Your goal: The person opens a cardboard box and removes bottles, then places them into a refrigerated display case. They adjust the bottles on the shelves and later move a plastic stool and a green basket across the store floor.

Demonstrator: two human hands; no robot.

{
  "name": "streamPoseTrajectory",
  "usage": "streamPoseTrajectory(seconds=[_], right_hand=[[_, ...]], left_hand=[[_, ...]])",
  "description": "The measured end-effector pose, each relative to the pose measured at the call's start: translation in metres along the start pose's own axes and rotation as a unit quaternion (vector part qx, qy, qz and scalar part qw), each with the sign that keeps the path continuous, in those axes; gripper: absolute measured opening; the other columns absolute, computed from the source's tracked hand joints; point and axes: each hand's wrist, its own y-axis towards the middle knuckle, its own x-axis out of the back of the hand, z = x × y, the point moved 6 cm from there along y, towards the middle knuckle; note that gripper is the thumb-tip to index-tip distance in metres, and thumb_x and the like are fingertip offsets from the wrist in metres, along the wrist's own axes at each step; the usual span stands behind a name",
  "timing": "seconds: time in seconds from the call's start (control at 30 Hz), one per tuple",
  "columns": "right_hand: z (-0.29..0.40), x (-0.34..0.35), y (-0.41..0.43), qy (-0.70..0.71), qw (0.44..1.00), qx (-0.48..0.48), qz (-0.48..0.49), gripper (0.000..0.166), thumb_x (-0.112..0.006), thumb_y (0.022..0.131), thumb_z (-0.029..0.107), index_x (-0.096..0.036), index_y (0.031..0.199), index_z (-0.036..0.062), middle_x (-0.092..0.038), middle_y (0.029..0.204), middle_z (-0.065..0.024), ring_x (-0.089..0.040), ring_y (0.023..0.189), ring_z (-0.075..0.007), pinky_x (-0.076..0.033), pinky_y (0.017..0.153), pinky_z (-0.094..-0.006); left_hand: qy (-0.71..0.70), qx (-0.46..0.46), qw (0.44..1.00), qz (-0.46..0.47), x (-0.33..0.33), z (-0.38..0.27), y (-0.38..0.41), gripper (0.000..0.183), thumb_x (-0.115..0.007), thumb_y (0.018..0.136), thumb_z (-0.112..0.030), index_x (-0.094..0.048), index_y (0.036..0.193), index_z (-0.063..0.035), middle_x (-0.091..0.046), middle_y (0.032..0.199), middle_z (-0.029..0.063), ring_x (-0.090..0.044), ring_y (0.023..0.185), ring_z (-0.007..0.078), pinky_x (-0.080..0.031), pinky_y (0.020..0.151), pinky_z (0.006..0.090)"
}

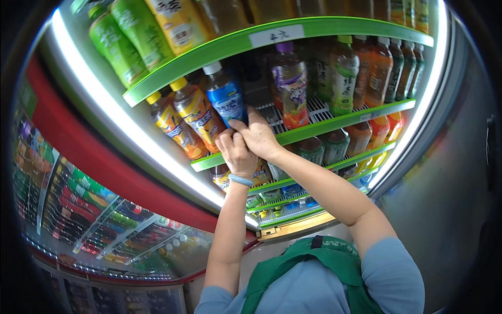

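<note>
A drink bottle with a blue label and white cap (227, 98) stands at the front of a green-edged cooler shelf (310, 132). My right hand (259, 133) grips its lower part from the right side. Just below, my left hand (236, 151) has its fingers curled at the bottle's base and the shelf edge, touching my right hand. Whether the left fingers hold the bottle is hidden. Two orange-drink bottles with yellow caps, the nearer one (196, 114) and another (176, 125), are left of the blue-labelled bottle. A pale blue bangle (240, 180) circles my left wrist.
Right along the shelf stand a purple-capped bottle (292, 88), a green-capped bottle (344, 78) and several more. An upper shelf edge (219, 49) overhangs them. Lower shelves hold more drinks. A bright light strip (117, 123) borders the left; beyond is another drinks cooler (98, 208).
</note>
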Motion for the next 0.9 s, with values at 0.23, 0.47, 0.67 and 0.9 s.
streamPoseTrajectory(seconds=[0.23,0.47,0.67,0.9], right_hand=[[-0.004,-0.001,0.002,-0.038,0.999,-0.015,0.021,0.063,-0.062,0.082,0.040,-0.041,0.124,-0.0030,-0.055,0.112,-0.0270,-0.055,0.104,-0.0375,-0.042,0.090,-0.0400],[-0.003,0.000,0.000,-0.040,0.998,-0.008,0.038,0.065,-0.063,0.080,0.039,-0.038,0.126,0.0006,-0.052,0.117,-0.0257,-0.051,0.109,-0.0398,-0.040,0.093,-0.0412],[-0.008,-0.005,-0.001,-0.063,0.996,-0.028,0.049,0.071,-0.061,0.081,0.039,-0.032,0.131,-0.0045,-0.051,0.118,-0.0289,-0.052,0.107,-0.0414,-0.042,0.092,-0.0421],[0.000,0.003,-0.005,-0.071,0.997,-0.014,0.030,0.068,-0.064,0.080,0.034,-0.036,0.127,-0.0062,-0.052,0.116,-0.0290,-0.053,0.106,-0.0406,-0.042,0.093,-0.0418]], left_hand=[[-0.028,-0.002,1.000,-0.002,0.000,0.006,-0.004,0.015,-0.062,0.071,-0.006,-0.054,0.082,0.0016,-0.050,0.093,0.0168,-0.048,0.083,0.0351,-0.042,0.074,0.0427],[-0.032,-0.019,0.999,0.007,0.005,0.006,-0.006,0.016,-0.059,0.069,0.000,-0.054,0.084,0.0019,-0.051,0.086,0.0175,-0.050,0.081,0.0362,-0.042,0.073,0.0430],[-0.019,-0.047,0.999,-0.009,0.002,0.005,-0.012,0.013,-0.060,0.071,-0.002,-0.053,0.082,0.0013,-0.052,0.082,0.0164,-0.053,0.072,0.0351,-0.044,0.062,0.0426],[-0.028,-0.047,0.998,0.012,-0.002,0.009,-0.014,0.015,-0.058,0.072,-0.004,-0.051,0.085,0.0012,-0.049,0.080,0.0182,-0.051,0.073,0.0376,-0.042,0.064,0.0436]])
